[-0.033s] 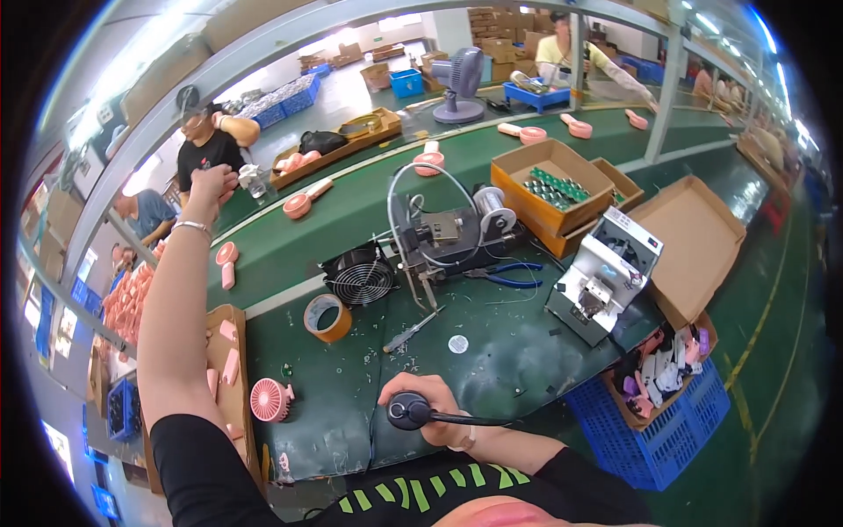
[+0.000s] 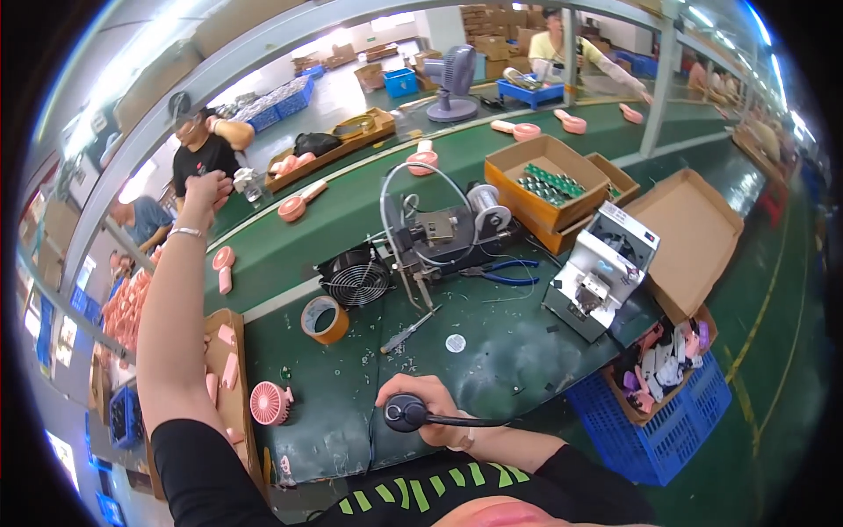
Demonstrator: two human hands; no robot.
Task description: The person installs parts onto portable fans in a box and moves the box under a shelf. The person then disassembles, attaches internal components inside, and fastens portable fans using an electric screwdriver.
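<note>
My right hand (image 2: 430,395) is wrapped round a black corded tool (image 2: 406,413), seen end-on, above the near edge of the green workbench (image 2: 492,386). Its cable runs off to the right across my wrist. My left arm is stretched out over the conveyor, and my left hand (image 2: 207,190) is closed, its fingers curled; what they hold, if anything, is hidden. A clear bottle-like thing with a whitish top (image 2: 249,186) shows beside those fingertips; whether they touch it I cannot tell. Below this arm a pink handheld fan (image 2: 224,268) lies on the belt. A round pink fan head (image 2: 270,403) rests on the bench.
A tape roll (image 2: 325,320), a screwdriver (image 2: 410,331), blue-handled pliers (image 2: 502,272), a black fan (image 2: 358,279), a wire-spool machine (image 2: 443,230) and a white machine (image 2: 604,272) stand or lie on the bench. Cardboard boxes hold parts. Across the belt is a co-worker (image 2: 206,158).
The view has shifted very slightly. My left hand sits a little lower and further left in the picture; my right hand keeps its hold on the black tool.
</note>
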